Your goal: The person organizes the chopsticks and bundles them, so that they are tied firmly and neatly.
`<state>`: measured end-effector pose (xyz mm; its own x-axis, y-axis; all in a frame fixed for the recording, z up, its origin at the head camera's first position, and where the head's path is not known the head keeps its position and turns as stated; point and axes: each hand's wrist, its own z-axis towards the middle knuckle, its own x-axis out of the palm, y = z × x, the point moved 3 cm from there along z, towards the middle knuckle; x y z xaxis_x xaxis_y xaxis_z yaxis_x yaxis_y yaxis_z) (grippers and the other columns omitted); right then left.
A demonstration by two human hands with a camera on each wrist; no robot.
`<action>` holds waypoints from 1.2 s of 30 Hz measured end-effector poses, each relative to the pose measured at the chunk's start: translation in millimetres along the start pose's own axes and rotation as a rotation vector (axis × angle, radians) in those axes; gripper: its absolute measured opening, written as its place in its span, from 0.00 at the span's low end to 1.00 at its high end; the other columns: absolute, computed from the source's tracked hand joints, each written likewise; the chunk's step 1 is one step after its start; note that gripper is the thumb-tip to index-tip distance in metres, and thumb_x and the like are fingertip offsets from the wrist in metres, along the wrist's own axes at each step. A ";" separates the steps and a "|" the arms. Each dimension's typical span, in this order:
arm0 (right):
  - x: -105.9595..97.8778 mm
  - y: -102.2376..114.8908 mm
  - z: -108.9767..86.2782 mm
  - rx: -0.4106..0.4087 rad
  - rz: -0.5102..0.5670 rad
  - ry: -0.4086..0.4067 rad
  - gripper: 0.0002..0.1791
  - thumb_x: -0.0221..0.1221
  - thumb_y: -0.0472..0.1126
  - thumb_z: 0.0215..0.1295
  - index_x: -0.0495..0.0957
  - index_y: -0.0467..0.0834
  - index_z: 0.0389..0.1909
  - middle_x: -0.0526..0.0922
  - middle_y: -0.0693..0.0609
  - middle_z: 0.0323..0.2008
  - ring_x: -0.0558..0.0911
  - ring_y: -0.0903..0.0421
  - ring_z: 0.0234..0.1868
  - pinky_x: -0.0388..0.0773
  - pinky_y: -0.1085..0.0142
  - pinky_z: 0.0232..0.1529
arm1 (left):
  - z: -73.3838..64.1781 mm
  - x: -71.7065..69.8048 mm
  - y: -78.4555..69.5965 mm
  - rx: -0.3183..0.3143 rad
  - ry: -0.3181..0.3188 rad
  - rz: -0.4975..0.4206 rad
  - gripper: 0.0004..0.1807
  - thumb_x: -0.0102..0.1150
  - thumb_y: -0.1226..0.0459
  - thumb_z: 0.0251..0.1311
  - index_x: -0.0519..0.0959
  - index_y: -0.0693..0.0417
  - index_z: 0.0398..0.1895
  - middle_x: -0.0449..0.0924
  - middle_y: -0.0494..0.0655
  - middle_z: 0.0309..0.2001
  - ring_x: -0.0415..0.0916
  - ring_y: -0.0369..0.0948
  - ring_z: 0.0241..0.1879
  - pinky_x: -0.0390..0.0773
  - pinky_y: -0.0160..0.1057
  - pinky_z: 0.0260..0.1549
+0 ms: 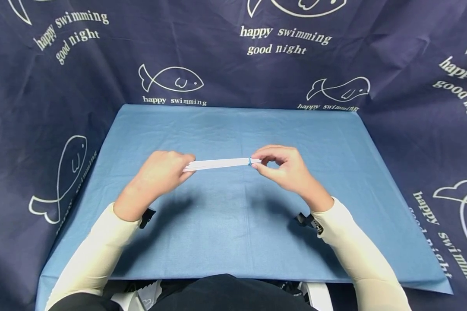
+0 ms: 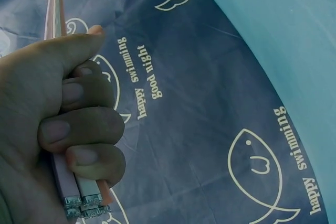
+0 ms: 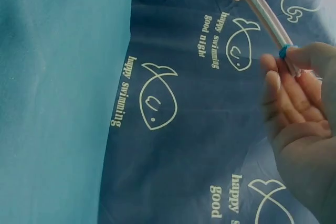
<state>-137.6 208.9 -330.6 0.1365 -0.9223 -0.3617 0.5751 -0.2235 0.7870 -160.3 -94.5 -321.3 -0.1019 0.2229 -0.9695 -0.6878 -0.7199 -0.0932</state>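
Note:
A bundle of long, slim pastel sticks [image 1: 222,163] stretches between both hands above the table, nearly level in the head view. My left hand [image 1: 161,172] grips one end in a fist, fingers wrapped around it. Below that fist, in the left wrist view, poke out the squarish stick ends [image 2: 86,203], pinkish, whitish and orange with silvery, patterned tips. A blue band [image 3: 285,52] circles the bundle close to its other end. There, my right hand [image 1: 284,168] pinches the bundle between thumb and fingers, right at the band. The sticks' exact kind I cannot tell.
A light blue cloth [image 1: 225,242] covers the table under both hands. Dark blue fabric [image 1: 233,82] printed with white fish and lettering hangs at the back and sides. Small dark devices [image 1: 310,222] are strapped at the wrists.

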 end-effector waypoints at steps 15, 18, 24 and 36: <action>19.6 -2.2 -1.1 -0.020 0.026 0.028 0.12 0.74 0.24 0.54 0.91 0.35 0.40 0.92 0.40 0.34 0.85 0.65 0.29 0.80 0.72 0.29 | 11.1 0.0 -18.8 0.065 -0.026 0.049 0.12 0.66 0.63 0.64 0.73 0.51 0.25 0.72 0.43 0.17 0.69 0.46 0.16 0.74 0.51 0.19; 19.2 -2.6 -1.0 -0.012 0.019 0.023 0.12 0.74 0.24 0.53 0.91 0.35 0.40 0.92 0.40 0.33 0.85 0.65 0.29 0.80 0.72 0.29 | 12.9 -2.5 -22.8 0.053 -0.020 0.074 0.13 0.67 0.62 0.64 0.74 0.51 0.25 0.73 0.43 0.17 0.69 0.46 0.16 0.74 0.51 0.19; 20.2 1.0 0.8 -0.073 -0.007 0.052 0.14 0.75 0.23 0.51 0.91 0.35 0.40 0.93 0.41 0.34 0.83 0.63 0.30 0.75 0.73 0.29 | 15.1 -4.1 -31.1 0.055 -0.031 0.126 0.13 0.68 0.61 0.64 0.75 0.51 0.25 0.74 0.43 0.17 0.69 0.46 0.15 0.74 0.51 0.18; 29.9 16.1 2.9 -0.091 -0.312 0.275 0.18 0.75 0.39 0.62 0.90 0.48 0.54 0.90 0.56 0.40 0.73 0.67 0.25 0.69 0.72 0.26 | 21.6 4.4 -46.3 0.090 -0.002 0.136 0.11 0.68 0.60 0.67 0.79 0.51 0.27 0.79 0.45 0.19 0.74 0.46 0.16 0.77 0.50 0.19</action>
<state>-126.6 176.8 -327.2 0.1474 -0.6934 -0.7054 0.6903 -0.4386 0.5754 -144.4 -46.0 -316.4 -0.1997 0.1284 -0.9714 -0.7290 -0.6819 0.0597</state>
